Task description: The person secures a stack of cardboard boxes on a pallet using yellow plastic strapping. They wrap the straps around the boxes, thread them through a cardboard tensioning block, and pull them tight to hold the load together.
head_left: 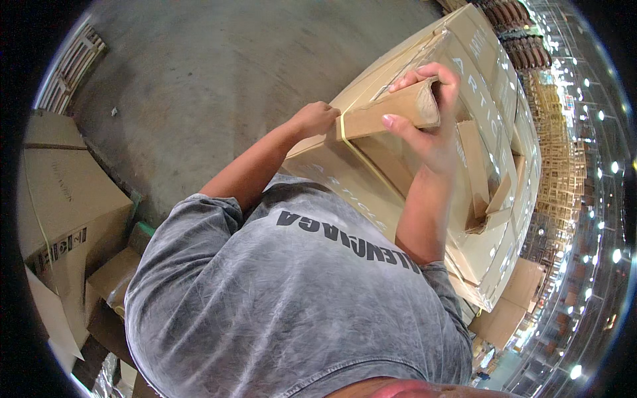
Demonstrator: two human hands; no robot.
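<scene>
A large brown cardboard carton [345, 179] sits in front of me, bound with a yellow plastic strap [361, 159]. A long folded cardboard corner strip [391, 113] lies along the carton's top edge, under the strap. My right hand [431, 126] is wrapped around the strip's right end, thumb below and fingers on top. My left hand [315, 118] is closed on the carton's edge at the strip's left end, near where the strap crosses. A second cardboard corner piece [478, 172] runs down the carton's right side.
More stacked cartons [66, 199] stand at my left, one with a yellow strap. Bare grey concrete floor [219, 66] lies beyond the carton. A wooden pallet [70, 63] leans at the upper left. Warehouse racks with lights [564, 166] fill the right.
</scene>
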